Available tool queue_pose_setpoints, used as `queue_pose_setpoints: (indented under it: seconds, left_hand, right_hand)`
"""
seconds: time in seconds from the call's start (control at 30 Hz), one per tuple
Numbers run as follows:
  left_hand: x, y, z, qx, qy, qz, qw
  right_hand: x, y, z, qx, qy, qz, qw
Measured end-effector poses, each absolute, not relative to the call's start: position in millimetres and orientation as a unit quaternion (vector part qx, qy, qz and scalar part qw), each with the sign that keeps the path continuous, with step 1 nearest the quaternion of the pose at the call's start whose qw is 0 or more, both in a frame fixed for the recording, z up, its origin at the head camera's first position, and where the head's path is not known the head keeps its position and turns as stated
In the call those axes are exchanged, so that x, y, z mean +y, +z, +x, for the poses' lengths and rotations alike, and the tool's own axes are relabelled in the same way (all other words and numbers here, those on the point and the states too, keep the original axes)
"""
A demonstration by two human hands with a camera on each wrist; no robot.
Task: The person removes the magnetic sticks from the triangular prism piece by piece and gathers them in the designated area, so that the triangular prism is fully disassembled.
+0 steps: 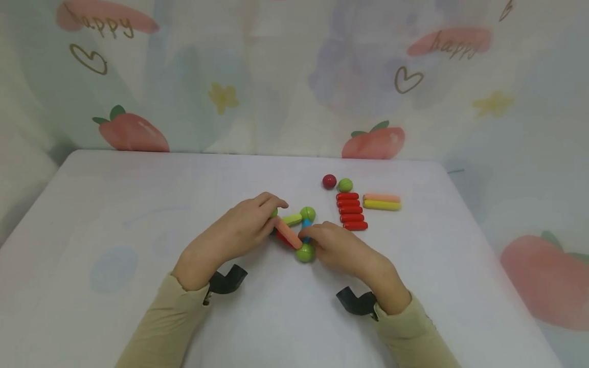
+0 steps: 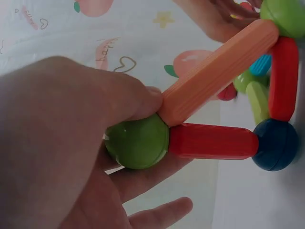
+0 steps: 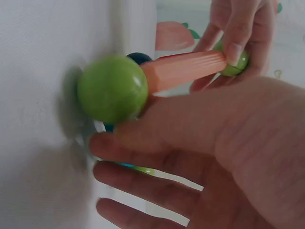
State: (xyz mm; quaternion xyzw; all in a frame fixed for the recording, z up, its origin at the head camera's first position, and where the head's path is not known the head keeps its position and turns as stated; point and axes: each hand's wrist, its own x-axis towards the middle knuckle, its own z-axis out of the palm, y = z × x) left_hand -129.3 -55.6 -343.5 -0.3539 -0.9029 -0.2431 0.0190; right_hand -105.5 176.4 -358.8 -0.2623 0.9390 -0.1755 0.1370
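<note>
A frame of rods and balls stands on the table between the hands. My left hand (image 1: 244, 225) pinches a raised green ball (image 2: 138, 143) between thumb and fingers. From that ball an orange rod (image 2: 219, 67) slopes down to a lower green ball (image 3: 112, 88), and a red rod (image 2: 213, 141) runs to a dark blue ball (image 2: 275, 144). A second red rod (image 2: 284, 78) joins the two lower balls. Thumb and index finger of my right hand (image 1: 342, 248) pinch a blue rod (image 1: 306, 223) beside the lower green ball. Behind it, a light green rod (image 1: 292, 220) meets another green ball (image 1: 308, 213).
Right of the frame, several short red rods (image 1: 350, 210) lie in a column. An orange rod (image 1: 382, 198) and a yellow rod (image 1: 382, 205) lie beside them. A dark red ball (image 1: 329, 181) and a loose green ball (image 1: 345, 185) sit farther back. A printed cloth (image 1: 285, 102) hangs behind the table.
</note>
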Motion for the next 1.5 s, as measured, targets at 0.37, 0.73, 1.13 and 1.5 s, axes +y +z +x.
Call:
queue_pose_setpoints:
  seconds: [0.37,0.73,1.13,1.5]
  left_hand:
    - [-63.5,-340.0,-125.4,-0.913,-0.245,-0.326,-0.010]
    - [-67.0,-340.4,-126.1,-0.912,-0.245,-0.329,-0.003]
    - [-76.1,-338.1,-131.8,-0.948,-0.181,-0.239,-0.102]
    - [-88.1,-360.7,-149.5,-0.949,-0.177,-0.188,-0.180]
  right_hand:
    - [178.3,-354.9,-107.8,0.921,-0.204,-0.303,0.134]
    - [175.9,-360.3,-113.7,0.930,-0.243,-0.276,-0.004]
    - [176.5,-371.4,-116.1,0.941,-0.220,-0.252,0.055]
    - [177.5,-373.2,-120.3,0.943,-0.221,-0.238,0.069]
